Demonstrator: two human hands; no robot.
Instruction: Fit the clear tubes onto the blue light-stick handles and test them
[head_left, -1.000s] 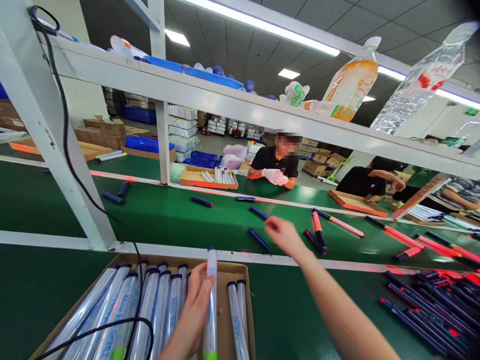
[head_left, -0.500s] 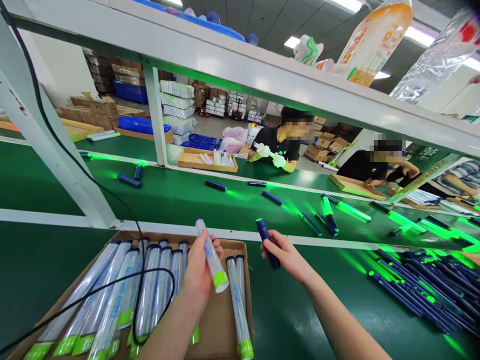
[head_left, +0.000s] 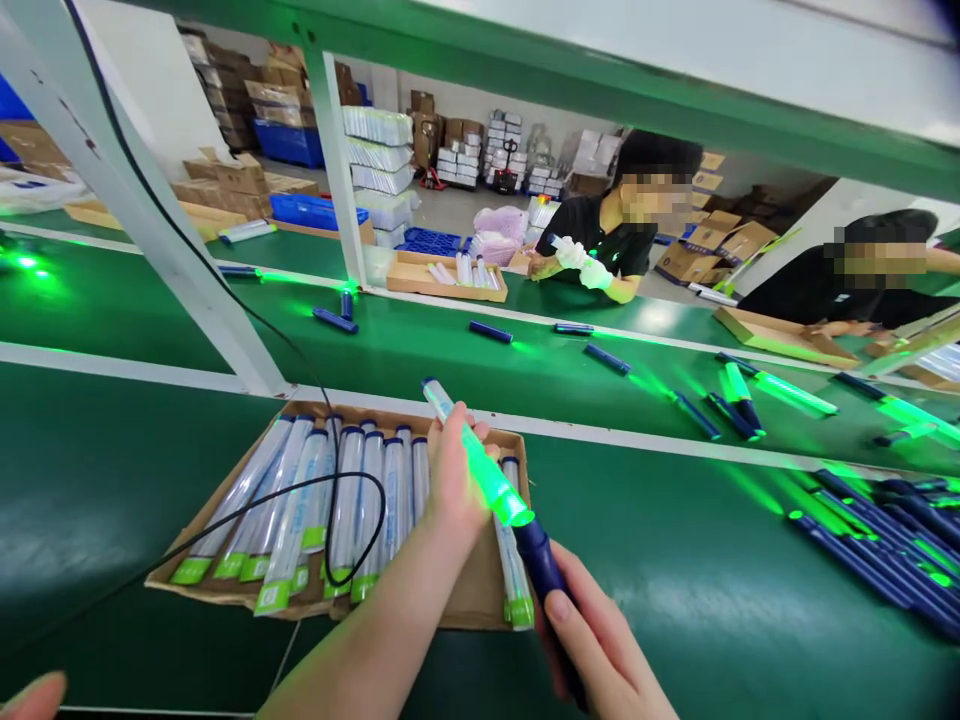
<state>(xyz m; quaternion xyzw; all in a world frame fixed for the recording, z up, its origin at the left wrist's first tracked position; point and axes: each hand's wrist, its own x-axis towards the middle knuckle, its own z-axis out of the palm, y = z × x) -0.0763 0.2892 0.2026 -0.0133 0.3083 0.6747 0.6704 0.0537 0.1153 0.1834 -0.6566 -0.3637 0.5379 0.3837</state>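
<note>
My left hand is wrapped round a clear plastic tube with a dark blue cap at its far end. Green light fills the lower half of this tube. In my right hand is a dark blue flashlight, its lit end up against the tube's near end. Whether it has entered the tube, I cannot tell. Below and left of my left hand stands a shallow cardboard tray with several similar capped tubes, their lower ends bright green.
A black cable loops over the tray. Lit flashlights are heaped at the right, and several more lie on the green belt beyond a white rail. Across it sit two people. A fingertip of another hand shows at the lower left edge.
The view has tipped down and swung left. The tube and the flashlight, apart before, now meet end to end. The flashlight has turned to point at the tube, which glows green.
</note>
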